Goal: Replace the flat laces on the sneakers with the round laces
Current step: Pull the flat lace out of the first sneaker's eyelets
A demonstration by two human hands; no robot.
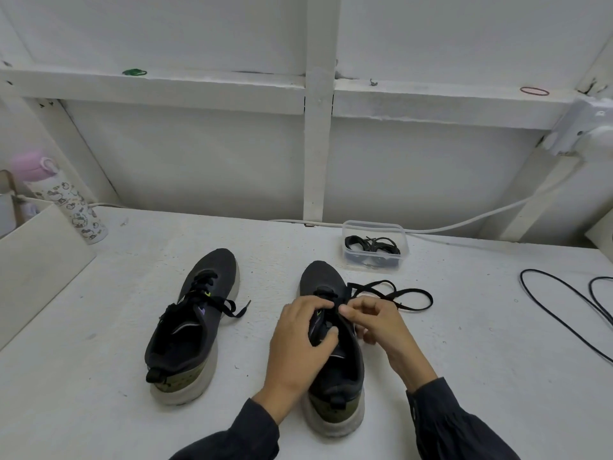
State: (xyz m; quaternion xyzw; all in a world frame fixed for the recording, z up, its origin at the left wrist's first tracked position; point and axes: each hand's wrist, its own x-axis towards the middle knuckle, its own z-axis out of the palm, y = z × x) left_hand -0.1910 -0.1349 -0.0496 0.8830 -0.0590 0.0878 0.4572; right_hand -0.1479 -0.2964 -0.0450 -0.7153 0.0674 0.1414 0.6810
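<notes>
White table (464, 360), sneaker (331, 280) between my hands: left hand (302, 340) grips the upper to steady it, right hand (378, 323) pinches the flat lace (414, 290) loose; round laces (371, 244) wait in the tub (374, 264) behind.

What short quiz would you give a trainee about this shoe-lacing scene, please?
1. True or false: the left hand and the right hand are both at the right sneaker.
2. Where do the spare laces lie? A: in the clear container; B: on the floor; C: in a drawer.
3. Fill in: the loose flat lace lies on the table to the ____ of the right sneaker.
Key: 1 true; 2 A; 3 right.
</notes>
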